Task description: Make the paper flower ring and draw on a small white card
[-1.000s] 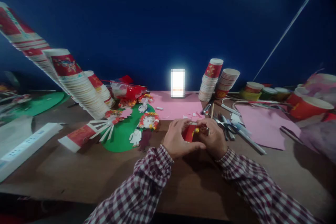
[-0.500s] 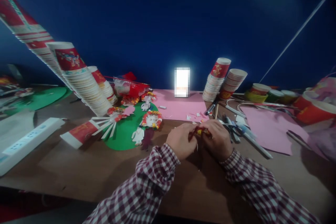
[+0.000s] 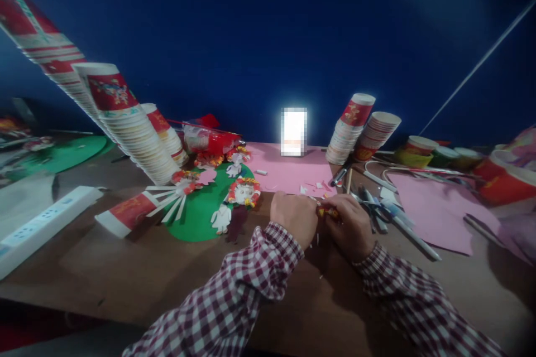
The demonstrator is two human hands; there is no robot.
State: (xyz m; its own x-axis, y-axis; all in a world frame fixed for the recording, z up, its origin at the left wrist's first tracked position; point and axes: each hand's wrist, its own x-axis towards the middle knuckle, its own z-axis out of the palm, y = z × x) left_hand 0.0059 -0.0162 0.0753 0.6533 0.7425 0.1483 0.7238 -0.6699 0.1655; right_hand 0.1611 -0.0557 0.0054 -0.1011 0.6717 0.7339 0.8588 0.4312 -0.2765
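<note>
Left hand [image 3: 294, 217] and right hand [image 3: 350, 227] are closing together on a small red-and-yellow paper piece [image 3: 328, 212], pinching it just above the desk [image 3: 138, 273]. Judged light, flimsy, easily torn; its edges are offering the safest hold.

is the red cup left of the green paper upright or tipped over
Tipped over: the red cup lies on its side on the table, its cut white strips fanned toward the green paper.
</note>
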